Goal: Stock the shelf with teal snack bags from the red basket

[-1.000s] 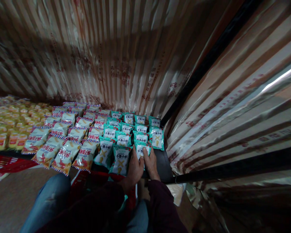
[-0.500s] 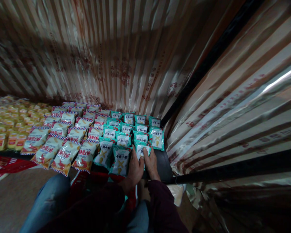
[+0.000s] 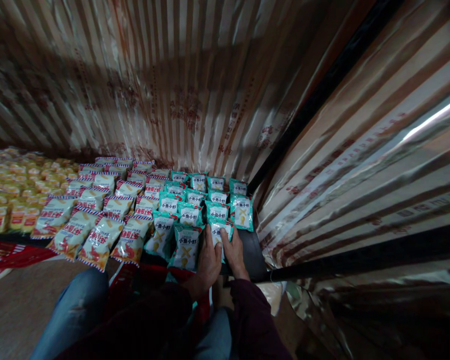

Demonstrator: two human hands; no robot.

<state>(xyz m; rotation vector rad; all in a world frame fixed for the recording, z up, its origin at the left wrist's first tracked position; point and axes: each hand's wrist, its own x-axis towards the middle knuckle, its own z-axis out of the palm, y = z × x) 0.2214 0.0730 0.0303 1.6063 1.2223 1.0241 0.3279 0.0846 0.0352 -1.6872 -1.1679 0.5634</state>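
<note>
Between my two hands is a teal and white snack bag (image 3: 219, 232) at the front of the third column of such bags. My left hand (image 3: 210, 260) grips its left side, thumb over the front. On its right side my right hand (image 3: 233, 254) is closed, thumb also resting on the front face. Just left of my left hand stands another teal snack bag (image 3: 186, 246), leaning back on the row behind. A further teal bag (image 3: 242, 212) lies to the right, beyond my right fingertips. The fingers behind the held bag are partly hidden.
Red, white and blue snack bags (image 3: 101, 240) fill rows to the left. Small yellow packages (image 3: 18, 212) crowd the far left. A dark shelf surface (image 3: 249, 250) shows at right, beside a black pole (image 3: 277, 157) and striped plastic sheeting (image 3: 330, 170).
Both hands stay on the same teal bag, which looks almost unmoved. The whole view has shifted very slightly.
</note>
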